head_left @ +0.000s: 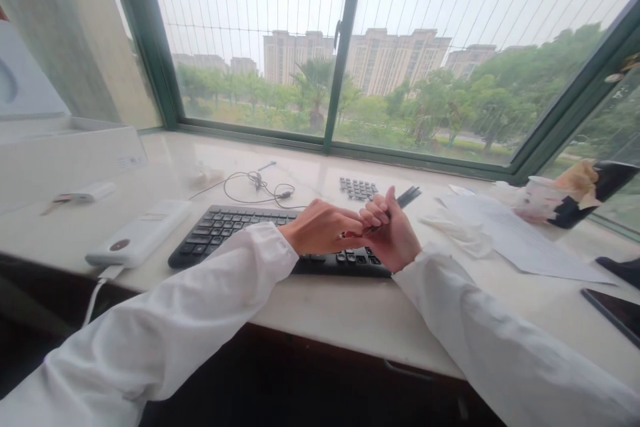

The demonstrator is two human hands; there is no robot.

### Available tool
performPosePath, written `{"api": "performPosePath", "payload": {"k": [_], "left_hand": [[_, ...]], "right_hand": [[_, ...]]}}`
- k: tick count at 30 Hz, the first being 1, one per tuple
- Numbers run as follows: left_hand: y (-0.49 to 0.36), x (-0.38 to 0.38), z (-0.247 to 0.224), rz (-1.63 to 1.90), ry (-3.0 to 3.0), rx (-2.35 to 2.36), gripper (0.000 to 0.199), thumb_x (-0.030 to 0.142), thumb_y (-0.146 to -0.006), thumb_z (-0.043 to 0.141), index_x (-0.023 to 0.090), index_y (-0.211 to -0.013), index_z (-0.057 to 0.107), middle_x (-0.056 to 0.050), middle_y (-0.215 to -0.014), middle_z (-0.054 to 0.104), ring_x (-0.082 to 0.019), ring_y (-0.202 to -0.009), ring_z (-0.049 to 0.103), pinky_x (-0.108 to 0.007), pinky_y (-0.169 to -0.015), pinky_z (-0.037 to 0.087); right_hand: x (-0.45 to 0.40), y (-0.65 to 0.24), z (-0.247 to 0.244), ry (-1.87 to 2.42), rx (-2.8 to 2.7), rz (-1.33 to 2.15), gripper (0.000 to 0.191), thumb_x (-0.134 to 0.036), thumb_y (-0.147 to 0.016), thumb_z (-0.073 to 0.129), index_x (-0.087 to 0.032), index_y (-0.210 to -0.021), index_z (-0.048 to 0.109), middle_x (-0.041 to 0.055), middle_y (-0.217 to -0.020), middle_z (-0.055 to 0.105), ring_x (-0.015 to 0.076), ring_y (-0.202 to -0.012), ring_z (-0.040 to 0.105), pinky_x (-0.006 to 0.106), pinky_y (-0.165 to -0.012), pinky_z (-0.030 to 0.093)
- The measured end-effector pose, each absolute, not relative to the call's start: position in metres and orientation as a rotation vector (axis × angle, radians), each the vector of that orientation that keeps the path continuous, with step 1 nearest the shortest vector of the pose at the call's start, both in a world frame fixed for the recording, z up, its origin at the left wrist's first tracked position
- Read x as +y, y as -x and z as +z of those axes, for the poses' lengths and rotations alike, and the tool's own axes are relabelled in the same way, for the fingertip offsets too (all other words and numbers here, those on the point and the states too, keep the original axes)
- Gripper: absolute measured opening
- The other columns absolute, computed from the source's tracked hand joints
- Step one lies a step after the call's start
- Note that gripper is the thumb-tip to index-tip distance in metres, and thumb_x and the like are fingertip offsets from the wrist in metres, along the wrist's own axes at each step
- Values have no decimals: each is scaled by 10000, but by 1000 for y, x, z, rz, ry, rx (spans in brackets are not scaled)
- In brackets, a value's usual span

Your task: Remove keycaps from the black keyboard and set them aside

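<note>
My right hand [397,233] is wrapped around a bundle of thin dark sticks [410,196], whose ends poke out past the thumb to the upper right. My left hand [327,230] meets it from the left, fingers bent and pressed together at the right palm; what they pinch is hidden. Below both hands lies a black keyboard [230,227], its middle covered by them. Toward its right end some key places look bare of caps. Just behind stand loose dark keycaps [357,188], set out in rows on the white counter [310,307].
A thin black cable [257,180] lies coiled behind the keyboard. On the left are a white power bank [140,233] with a cord and a white box [70,160]. Rightward are a crumpled white glove-like item [460,233], paper sheets [525,240], a paper cup [537,199] and a phone [615,310].
</note>
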State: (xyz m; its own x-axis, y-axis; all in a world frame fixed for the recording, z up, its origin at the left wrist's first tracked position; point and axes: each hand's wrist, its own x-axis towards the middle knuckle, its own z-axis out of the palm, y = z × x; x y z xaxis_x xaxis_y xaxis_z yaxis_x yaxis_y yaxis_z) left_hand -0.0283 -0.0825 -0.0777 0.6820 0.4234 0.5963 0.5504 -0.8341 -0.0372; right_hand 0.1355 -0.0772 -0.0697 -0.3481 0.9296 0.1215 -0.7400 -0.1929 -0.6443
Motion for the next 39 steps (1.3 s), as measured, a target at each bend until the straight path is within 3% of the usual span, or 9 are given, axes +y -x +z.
{"api": "performPosePath", "payload": {"k": [6, 16, 29, 36, 39], "left_hand": [[23, -89, -81, -947, 2633, -921, 344, 363, -914, 516, 168, -645, 604, 42, -727, 671, -58, -583, 545, -223, -490, 262], [21, -92, -82, -890, 2633, -1047, 293, 325, -915, 516, 177, -684, 617, 46, -721, 646, -59, -588, 523, -197, -526, 311], [20, -97, -78, -984, 2621, -1028, 301, 374, -920, 550, 183, -719, 665, 34, -685, 633, -64, -605, 557, -191, -542, 353], [21, -99, -76, -969, 2625, -1030, 316, 397, -924, 544, 188, -729, 678, 26, -745, 677, -71, -649, 595, -186, -550, 362], [21, -99, -77, -930, 2636, -1043, 310, 408, -922, 544, 194, -743, 679, 28, -766, 685, -73, -657, 600, -190, -541, 352]], "right_hand": [[-77, -143, -68, 331, -763, 1792, 457, -567, -828, 624, -188, -611, 488, -26, -578, 455, 110, -570, 482, 243, -587, 481], [-77, -146, -66, 348, -639, 1856, 364, -521, -799, 671, -200, -671, 558, 3, -663, 599, 143, -646, 591, 281, -651, 526], [-74, -150, -69, 297, -725, 1882, 420, -595, -827, 594, -202, -688, 550, -7, -619, 547, 140, -603, 556, 299, -655, 512], [-77, -149, -65, 429, -745, 1793, 398, -568, -814, 622, -199, -683, 554, 27, -734, 617, 155, -712, 608, 295, -691, 521], [-78, -149, -66, 431, -808, 1816, 410, -584, -824, 602, -204, -686, 534, -4, -639, 566, 133, -602, 568, 278, -617, 505]]}}
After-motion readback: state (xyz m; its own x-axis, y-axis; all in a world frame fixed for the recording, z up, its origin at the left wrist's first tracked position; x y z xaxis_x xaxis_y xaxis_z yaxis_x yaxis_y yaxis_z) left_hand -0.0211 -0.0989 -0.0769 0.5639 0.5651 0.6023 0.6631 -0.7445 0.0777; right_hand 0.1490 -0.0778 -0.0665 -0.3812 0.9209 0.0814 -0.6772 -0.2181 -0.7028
